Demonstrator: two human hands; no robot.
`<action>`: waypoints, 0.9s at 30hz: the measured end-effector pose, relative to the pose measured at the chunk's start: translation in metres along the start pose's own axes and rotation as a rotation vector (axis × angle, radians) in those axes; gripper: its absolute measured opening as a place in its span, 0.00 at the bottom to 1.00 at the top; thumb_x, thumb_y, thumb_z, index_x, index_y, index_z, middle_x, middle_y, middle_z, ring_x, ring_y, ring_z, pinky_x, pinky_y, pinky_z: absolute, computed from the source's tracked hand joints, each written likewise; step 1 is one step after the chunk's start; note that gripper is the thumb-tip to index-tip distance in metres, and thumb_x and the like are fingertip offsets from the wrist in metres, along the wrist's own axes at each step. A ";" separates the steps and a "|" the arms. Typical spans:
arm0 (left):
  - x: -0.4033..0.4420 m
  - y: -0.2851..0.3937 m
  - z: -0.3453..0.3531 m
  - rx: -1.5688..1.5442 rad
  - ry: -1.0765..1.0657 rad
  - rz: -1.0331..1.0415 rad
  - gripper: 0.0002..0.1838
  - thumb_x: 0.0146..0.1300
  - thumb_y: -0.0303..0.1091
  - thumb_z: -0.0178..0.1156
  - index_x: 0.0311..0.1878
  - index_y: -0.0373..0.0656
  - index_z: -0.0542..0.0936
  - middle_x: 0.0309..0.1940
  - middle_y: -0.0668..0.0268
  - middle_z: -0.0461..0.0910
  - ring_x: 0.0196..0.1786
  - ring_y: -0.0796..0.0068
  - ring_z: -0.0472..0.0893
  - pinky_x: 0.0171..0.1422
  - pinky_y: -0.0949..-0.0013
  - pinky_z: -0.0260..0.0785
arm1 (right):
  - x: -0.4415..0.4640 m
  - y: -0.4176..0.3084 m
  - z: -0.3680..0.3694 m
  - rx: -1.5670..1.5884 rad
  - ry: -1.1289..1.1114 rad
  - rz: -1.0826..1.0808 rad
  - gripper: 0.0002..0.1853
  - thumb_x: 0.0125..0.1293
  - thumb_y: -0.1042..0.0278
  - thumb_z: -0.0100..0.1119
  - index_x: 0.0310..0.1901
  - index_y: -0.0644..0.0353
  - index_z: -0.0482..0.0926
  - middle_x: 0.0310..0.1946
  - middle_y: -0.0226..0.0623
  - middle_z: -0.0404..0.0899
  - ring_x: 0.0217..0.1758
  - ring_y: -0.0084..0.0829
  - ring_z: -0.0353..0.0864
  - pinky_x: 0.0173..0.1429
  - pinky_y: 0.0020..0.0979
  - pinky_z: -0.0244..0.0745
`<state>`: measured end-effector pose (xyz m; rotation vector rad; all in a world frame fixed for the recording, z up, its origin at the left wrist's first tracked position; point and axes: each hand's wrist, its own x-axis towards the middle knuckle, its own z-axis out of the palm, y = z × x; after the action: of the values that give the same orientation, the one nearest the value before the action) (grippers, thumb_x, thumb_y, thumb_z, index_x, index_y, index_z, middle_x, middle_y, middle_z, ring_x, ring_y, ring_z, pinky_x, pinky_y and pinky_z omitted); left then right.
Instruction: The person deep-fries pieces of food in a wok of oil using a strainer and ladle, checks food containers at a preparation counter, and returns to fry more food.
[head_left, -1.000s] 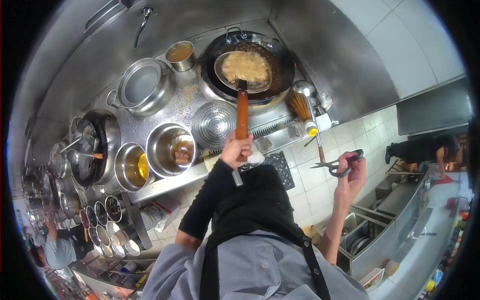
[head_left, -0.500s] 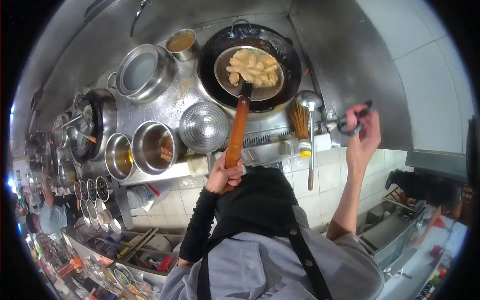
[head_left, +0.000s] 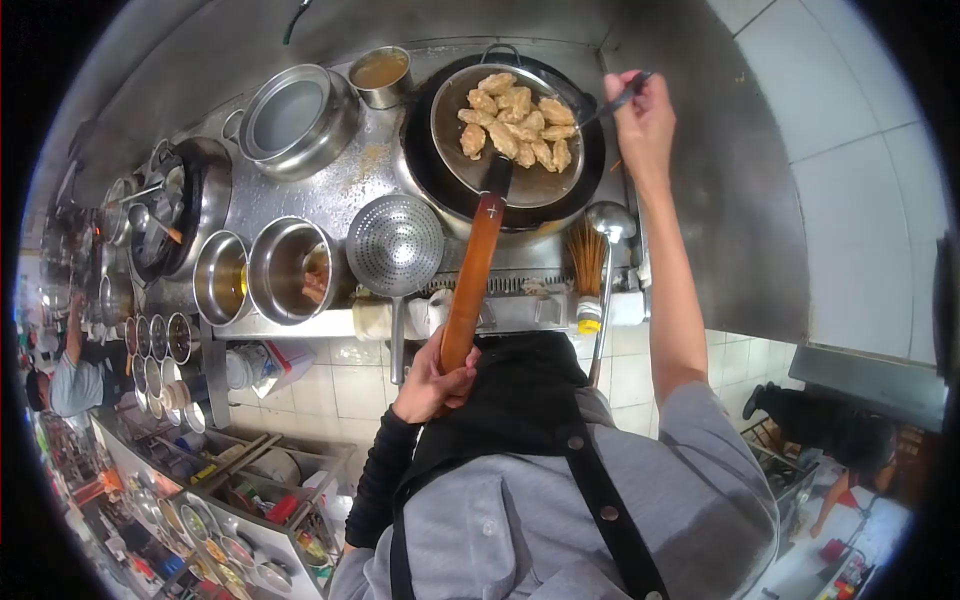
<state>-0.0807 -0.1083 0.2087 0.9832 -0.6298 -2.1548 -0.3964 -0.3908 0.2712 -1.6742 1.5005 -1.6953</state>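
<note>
My left hand [head_left: 437, 382] is closed around the wooden handle [head_left: 470, 285] of a round mesh strainer. The strainer [head_left: 450, 150] is over a dark wok [head_left: 418, 175] and carries several pale golden, coated pieces that look like chicken wings [head_left: 515, 112]. My right hand [head_left: 645, 120] grips what looks like scissors [head_left: 628, 95] by dark handles. Their metal tip reaches the right side of the strainer, close to the pieces; whether it touches them I cannot tell.
Left of the wok stand a perforated ladle [head_left: 395, 243], steel pots [head_left: 205, 290] and a lidded pot [head_left: 330, 130]. A steel ladle [head_left: 612, 222] and bamboo brush [head_left: 588, 255] lie right. A steel wall [head_left: 720, 170] borders the right side. Other people [head_left: 75, 375] are far left and right.
My right hand has moved up and inward with the scissors, from beside the stove to the strainer's right edge. The pieces now lie more spread out. My left hand keeps its grip.
</note>
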 end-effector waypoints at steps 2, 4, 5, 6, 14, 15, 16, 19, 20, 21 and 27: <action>-0.003 -0.001 0.002 -0.025 -0.018 0.014 0.31 0.68 0.15 0.59 0.70 0.45 0.63 0.42 0.72 0.71 0.25 0.88 0.66 0.24 0.80 0.57 | -0.002 0.037 0.013 -0.152 -0.127 0.031 0.22 0.66 0.51 0.75 0.44 0.63 0.79 0.31 0.31 0.82 0.29 0.20 0.74 0.36 0.28 0.73; -0.005 0.002 0.008 -0.012 0.022 0.006 0.32 0.66 0.16 0.60 0.71 0.44 0.63 0.42 0.70 0.71 0.25 0.88 0.66 0.23 0.80 0.56 | -0.006 0.053 0.013 -0.189 -0.220 0.037 0.22 0.66 0.51 0.75 0.44 0.63 0.78 0.32 0.31 0.82 0.29 0.20 0.74 0.36 0.28 0.74; -0.004 0.003 0.010 -0.013 0.046 0.004 0.33 0.65 0.16 0.60 0.71 0.44 0.63 0.42 0.70 0.71 0.25 0.88 0.66 0.22 0.80 0.56 | -0.002 0.044 0.009 -0.135 -0.170 -0.003 0.22 0.66 0.52 0.75 0.44 0.63 0.78 0.32 0.31 0.81 0.30 0.19 0.74 0.36 0.28 0.73; -0.005 0.001 0.012 -0.012 0.043 0.009 0.33 0.65 0.16 0.61 0.71 0.44 0.63 0.42 0.70 0.71 0.25 0.88 0.66 0.22 0.80 0.56 | -0.001 0.027 0.001 -0.084 -0.129 -0.028 0.22 0.66 0.52 0.75 0.44 0.63 0.78 0.32 0.31 0.81 0.30 0.19 0.74 0.36 0.28 0.73; -0.007 0.006 0.015 -0.061 -0.012 0.010 0.36 0.67 0.13 0.58 0.75 0.46 0.60 0.43 0.71 0.71 0.25 0.88 0.65 0.23 0.80 0.55 | 0.010 0.018 -0.005 0.049 -0.119 -0.078 0.18 0.67 0.58 0.74 0.43 0.62 0.76 0.28 0.26 0.76 0.29 0.15 0.69 0.33 0.24 0.68; -0.009 0.001 0.015 -0.067 -0.016 0.002 0.36 0.67 0.13 0.58 0.75 0.46 0.60 0.43 0.71 0.71 0.25 0.88 0.65 0.23 0.80 0.55 | 0.010 0.006 -0.012 0.100 -0.087 -0.137 0.19 0.67 0.57 0.74 0.43 0.62 0.76 0.28 0.26 0.75 0.29 0.15 0.69 0.33 0.25 0.68; -0.008 -0.002 0.014 -0.065 -0.026 -0.005 0.36 0.67 0.13 0.58 0.75 0.47 0.60 0.44 0.70 0.71 0.25 0.88 0.65 0.23 0.80 0.55 | 0.010 -0.011 -0.009 0.190 -0.059 -0.171 0.18 0.67 0.57 0.74 0.43 0.62 0.76 0.27 0.25 0.74 0.28 0.14 0.68 0.32 0.24 0.65; -0.005 -0.001 0.019 -0.079 -0.037 -0.002 0.36 0.67 0.13 0.58 0.75 0.47 0.60 0.43 0.71 0.71 0.25 0.88 0.65 0.23 0.80 0.55 | 0.009 0.040 0.007 -0.069 -0.311 -0.043 0.14 0.68 0.64 0.73 0.44 0.61 0.76 0.29 0.25 0.75 0.27 0.15 0.67 0.31 0.22 0.63; -0.005 0.002 0.022 -0.089 -0.033 0.005 0.36 0.67 0.13 0.58 0.75 0.48 0.60 0.43 0.71 0.71 0.25 0.88 0.66 0.23 0.80 0.54 | 0.007 0.033 0.009 -0.124 -0.324 -0.060 0.13 0.68 0.66 0.72 0.44 0.60 0.77 0.28 0.25 0.76 0.26 0.16 0.67 0.30 0.22 0.62; -0.001 0.006 0.021 -0.062 -0.033 0.012 0.36 0.67 0.13 0.58 0.75 0.48 0.60 0.43 0.71 0.71 0.25 0.87 0.66 0.23 0.80 0.55 | 0.014 0.026 0.010 -0.035 -0.269 -0.123 0.14 0.68 0.64 0.73 0.44 0.60 0.77 0.27 0.25 0.76 0.26 0.16 0.67 0.30 0.23 0.62; -0.008 0.008 0.029 -0.052 -0.023 0.010 0.37 0.67 0.13 0.57 0.76 0.49 0.60 0.44 0.71 0.71 0.26 0.87 0.65 0.24 0.81 0.55 | 0.014 0.025 0.014 -0.074 -0.394 -0.166 0.11 0.69 0.70 0.69 0.46 0.62 0.77 0.32 0.27 0.78 0.28 0.15 0.72 0.31 0.23 0.66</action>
<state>-0.0973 -0.1035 0.2348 0.9266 -0.5859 -2.1654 -0.3985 -0.4182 0.2547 -2.0741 1.2789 -1.2909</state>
